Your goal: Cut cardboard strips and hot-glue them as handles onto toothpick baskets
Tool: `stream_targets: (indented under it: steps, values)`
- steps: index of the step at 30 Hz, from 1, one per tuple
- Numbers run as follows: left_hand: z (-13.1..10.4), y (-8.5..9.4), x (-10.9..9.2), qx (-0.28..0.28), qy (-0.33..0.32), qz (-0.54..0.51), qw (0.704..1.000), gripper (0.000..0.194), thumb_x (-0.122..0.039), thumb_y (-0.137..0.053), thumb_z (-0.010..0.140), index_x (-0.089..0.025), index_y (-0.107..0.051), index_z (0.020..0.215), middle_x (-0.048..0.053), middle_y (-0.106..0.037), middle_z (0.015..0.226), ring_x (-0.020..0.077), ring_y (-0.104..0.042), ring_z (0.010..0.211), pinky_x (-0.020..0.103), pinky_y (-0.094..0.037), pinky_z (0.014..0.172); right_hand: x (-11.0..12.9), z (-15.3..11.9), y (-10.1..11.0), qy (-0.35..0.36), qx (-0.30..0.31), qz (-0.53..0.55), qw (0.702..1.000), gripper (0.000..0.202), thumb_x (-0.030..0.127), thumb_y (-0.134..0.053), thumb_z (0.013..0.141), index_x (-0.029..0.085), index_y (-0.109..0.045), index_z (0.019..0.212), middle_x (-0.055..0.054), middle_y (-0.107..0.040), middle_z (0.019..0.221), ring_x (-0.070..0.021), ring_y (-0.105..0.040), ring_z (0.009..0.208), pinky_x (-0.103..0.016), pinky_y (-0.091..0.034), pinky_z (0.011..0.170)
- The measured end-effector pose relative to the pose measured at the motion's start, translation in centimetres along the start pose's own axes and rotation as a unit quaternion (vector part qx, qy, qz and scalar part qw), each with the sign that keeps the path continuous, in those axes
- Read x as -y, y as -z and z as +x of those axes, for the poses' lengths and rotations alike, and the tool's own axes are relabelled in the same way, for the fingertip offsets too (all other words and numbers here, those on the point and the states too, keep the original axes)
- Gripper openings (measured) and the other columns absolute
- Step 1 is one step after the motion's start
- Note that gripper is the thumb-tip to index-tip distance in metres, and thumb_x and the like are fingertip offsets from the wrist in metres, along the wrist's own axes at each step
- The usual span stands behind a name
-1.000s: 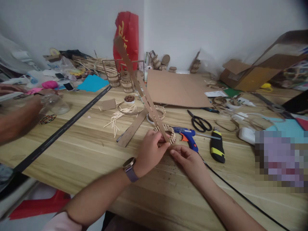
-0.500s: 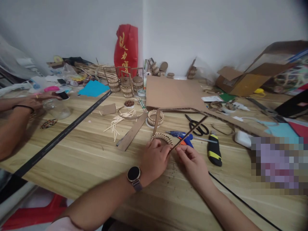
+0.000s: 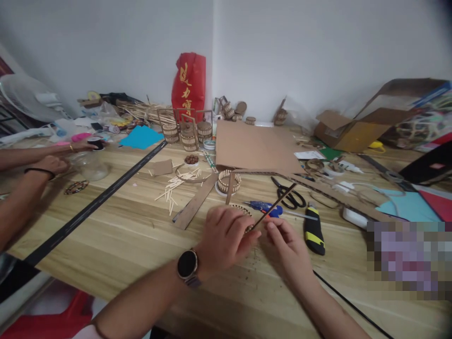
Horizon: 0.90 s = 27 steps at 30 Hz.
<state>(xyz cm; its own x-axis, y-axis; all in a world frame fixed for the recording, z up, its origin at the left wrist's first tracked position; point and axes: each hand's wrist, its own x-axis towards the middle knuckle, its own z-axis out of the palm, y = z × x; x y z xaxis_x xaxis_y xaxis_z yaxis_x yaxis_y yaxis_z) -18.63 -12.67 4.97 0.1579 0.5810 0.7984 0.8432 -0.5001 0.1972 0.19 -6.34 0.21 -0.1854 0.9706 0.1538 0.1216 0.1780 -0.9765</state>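
My left hand [image 3: 228,235], with a watch on its wrist, is closed around a small slatted ring [image 3: 243,210] of light sticks and brown card, mostly hidden under the fingers. A thin brown strip [image 3: 277,203] runs up and to the right from beside the left fingertips. Close to its lower end, my right hand [image 3: 286,238] has thumb and fingers pressed together; whatever is between them is too small to make out. Beyond the hands stands another slatted ring [image 3: 229,182], with a flat brown strip leaning against it.
Right of the hands lie a blue glue gun [image 3: 264,208], black scissors [image 3: 291,195] and a black-yellow cutter [image 3: 314,235]. Loose sticks [image 3: 171,188] and a cardboard sheet [image 3: 254,146] lie behind. At left, another person's hands [image 3: 56,165] are near a clear jar [image 3: 92,168].
My left hand has turned and lifted a little, covering more of the ring. The strip's upper end has shifted left and down. The other person's hands have moved apart.
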Motion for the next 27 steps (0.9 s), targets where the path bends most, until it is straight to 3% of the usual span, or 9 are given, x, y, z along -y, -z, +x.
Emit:
stream_targets:
  steps: [4,7,9,15,18,27]
  values:
    - [3.4,2.7,-0.4,-0.080,0.001,-0.048,0.996,0.033,-0.024,-0.057,0.100,-0.021,-0.055,0.132,0.013,-0.068,0.123,0.0246,-0.064,0.116,0.039,-0.048,0.102,2.7,0.2,0.7,0.089,-0.045,-0.037,0.994,0.039,0.062,-0.064,0.090,0.026,-0.071,0.103,-0.006,-0.068,0.088,-0.0193,-0.054,0.069,-0.033,-0.045,0.064]
    - [5.9,3.6,-0.6,-0.040,-0.004,-0.099,0.994,0.045,-0.018,-0.050,0.102,-0.020,-0.043,0.146,0.016,-0.056,0.148,0.0249,-0.054,0.138,0.038,-0.045,0.112,4.8,0.5,0.8,0.141,-0.042,-0.046,0.988,0.037,0.059,-0.064,0.091,0.026,-0.070,0.107,-0.005,-0.068,0.084,-0.0186,-0.057,0.066,-0.032,-0.047,0.061]
    - [6.8,3.4,-0.5,-0.016,-0.025,-0.127,0.992,0.045,-0.017,-0.047,0.103,-0.020,-0.041,0.147,0.015,-0.056,0.150,0.0235,-0.055,0.138,0.037,-0.047,0.111,5.9,0.8,0.9,0.164,-0.022,-0.055,0.985,0.037,0.058,-0.063,0.092,0.025,-0.068,0.108,-0.004,-0.067,0.080,-0.0188,-0.059,0.066,-0.032,-0.048,0.060]
    - [6.0,2.1,-0.6,-0.009,-0.068,-0.120,0.990,0.027,-0.013,-0.048,0.101,-0.013,-0.057,0.126,0.014,-0.070,0.127,0.0202,-0.066,0.119,0.034,-0.054,0.104,7.9,2.1,1.2,0.210,0.021,-0.107,0.972,0.032,0.057,-0.064,0.093,0.026,-0.069,0.089,-0.005,-0.070,0.085,-0.0218,-0.065,0.076,-0.035,-0.055,0.069]
    - [5.3,2.1,-1.0,0.004,-0.072,-0.120,0.990,0.025,-0.013,-0.046,0.102,-0.013,-0.058,0.124,0.014,-0.070,0.126,0.0193,-0.065,0.121,0.032,-0.054,0.104,8.4,2.6,1.3,0.202,0.068,-0.066,0.975,0.032,0.057,-0.066,0.092,0.026,-0.070,0.087,-0.004,-0.070,0.082,-0.0203,-0.065,0.071,-0.033,-0.055,0.065]
    - [4.6,1.3,-0.4,-0.007,-0.084,-0.032,0.996,0.018,-0.023,-0.048,0.106,-0.016,-0.061,0.117,0.009,-0.075,0.119,0.0167,-0.069,0.108,0.032,-0.057,0.096,9.1,3.7,1.7,0.144,0.104,-0.072,0.981,0.043,0.066,-0.066,0.087,0.024,-0.069,0.078,-0.003,-0.070,0.076,-0.0191,-0.067,0.072,-0.031,-0.056,0.068]
